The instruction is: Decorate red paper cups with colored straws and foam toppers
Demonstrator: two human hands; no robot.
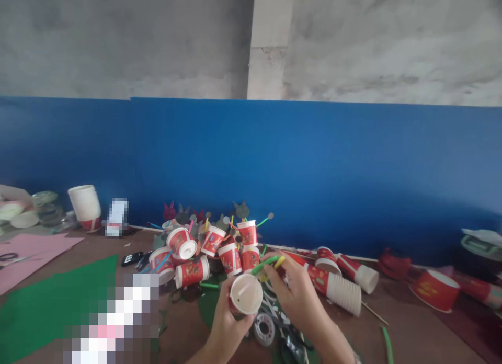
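Observation:
My left hand [226, 322] is wrapped round a paper cup [246, 295], its open white mouth tipped towards me. A small dark spot shows inside the cup. My right hand [290, 285] is just right of the rim, pinching thin bendy strips that look like pipe cleaners, one green [263, 265] and one yellow [279, 262]. The green strip's end reaches over the cup's far rim; whether it touches is unclear. Behind my hands lies a heap of red printed paper cups [192, 271] with coloured strips and grey animal-head cutouts [241, 209].
Stacked paper cups [345, 295] lie to the right, near a red tub [435, 289]. A tape roll [264, 329] sits below my hands. Green sheets [58, 306], pink paper [35, 254] and scissors [10, 257] are on the left. A blue wall panel [274, 165] stands behind the table.

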